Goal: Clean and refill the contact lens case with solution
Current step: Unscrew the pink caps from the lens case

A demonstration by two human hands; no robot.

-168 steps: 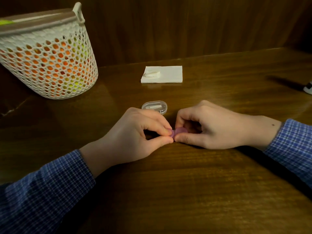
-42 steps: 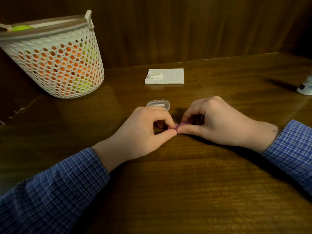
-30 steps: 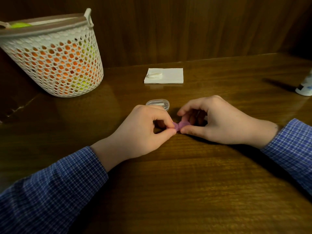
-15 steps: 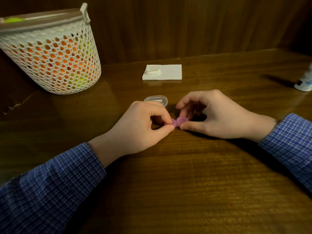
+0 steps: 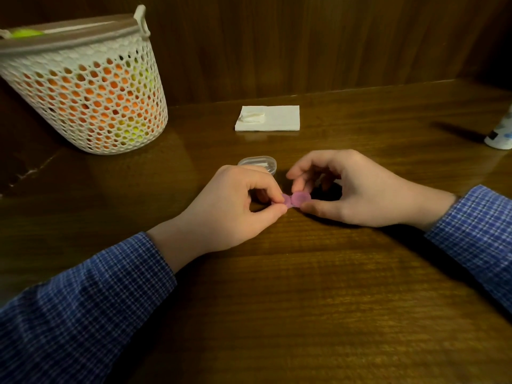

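Note:
A small purple contact lens case (image 5: 296,199) lies low over the wooden table, between my two hands. My left hand (image 5: 235,209) pinches its left end between thumb and forefinger. My right hand (image 5: 349,189) curls around its right end, thumb under it and fingers arched above; the right cap shows as a purple disc. The white solution bottle (image 5: 501,134) stands at the far right edge, partly cut off.
A clear plastic box (image 5: 259,162) sits just behind my left hand. A folded white tissue (image 5: 273,119) with a small pad on it lies further back. A white mesh basket (image 5: 83,87) with orange and yellow contents stands at the back left. A wood-panelled wall runs behind.
My right fingers have lifted and spread, so more of the purple case shows between the hands. Both hands have stayed in the same spot on the table.

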